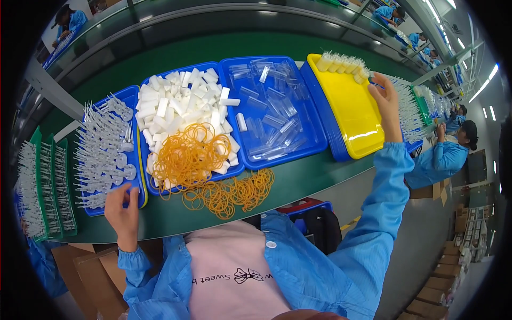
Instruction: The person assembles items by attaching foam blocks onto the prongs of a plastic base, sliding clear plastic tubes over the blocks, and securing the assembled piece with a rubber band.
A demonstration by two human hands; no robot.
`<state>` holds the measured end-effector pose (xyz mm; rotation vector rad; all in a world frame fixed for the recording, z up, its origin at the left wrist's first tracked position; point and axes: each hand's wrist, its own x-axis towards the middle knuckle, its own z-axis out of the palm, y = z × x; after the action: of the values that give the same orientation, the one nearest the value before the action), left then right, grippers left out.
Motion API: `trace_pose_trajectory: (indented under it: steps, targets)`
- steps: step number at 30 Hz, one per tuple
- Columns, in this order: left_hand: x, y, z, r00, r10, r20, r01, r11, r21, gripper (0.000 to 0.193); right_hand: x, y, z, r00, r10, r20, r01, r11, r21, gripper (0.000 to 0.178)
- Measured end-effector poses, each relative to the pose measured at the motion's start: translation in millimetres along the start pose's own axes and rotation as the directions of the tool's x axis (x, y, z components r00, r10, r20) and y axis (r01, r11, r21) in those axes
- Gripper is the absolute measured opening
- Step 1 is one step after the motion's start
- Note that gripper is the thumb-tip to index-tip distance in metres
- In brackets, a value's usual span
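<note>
My left hand (122, 216) is at the near edge of a blue tray (135, 160) filled with slim grey-white plastic parts with thin tips (104, 154). Its fingers are loosely bent, the thumb apart from them, and nothing shows between them. On the right, my right hand (386, 101) hovers at the edge of a yellow tray (349, 112), its thumb and fingers apart and nothing visible in them. Beside its fingertips, a row of bundled pale translucent pieces (344, 65) lies along that tray's far end.
Between my hands stand a blue tray of white blocks (176, 101) topped by orange rubber bands (192, 152) and a blue tray of clear plastic pieces (277, 106). More rubber bands (229, 194) lie on the green table (314, 178). Green racks (53, 186) stand far left; a co-worker (440, 160) is at right.
</note>
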<state>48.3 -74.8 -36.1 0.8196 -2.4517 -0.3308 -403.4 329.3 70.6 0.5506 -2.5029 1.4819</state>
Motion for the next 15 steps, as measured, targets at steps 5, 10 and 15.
trace_pose_trajectory:
  steps: [5, 10, 15]
  targets:
    - [11, -12, -7, 0.998, 0.051, -0.046, -0.046, 0.994, 0.101, 0.032, -74, -58, 68, 0.933, -0.244, 0.265, 0.210, 0.966, 0.153, 0.040]
    - [8, -24, -21, 0.999, -0.041, 0.014, 0.035, 0.951, 0.308, 0.032, -119, -85, 118, 0.846, -0.340, 0.410, 0.259, 0.935, 0.241, 0.045]
    - [-2, -17, -48, 0.986, -0.009, -0.166, 0.014, 0.999, 0.029, 0.031, -119, -85, 146, 0.792, -0.373, 0.483, 0.232, 0.916, 0.327, 0.043]
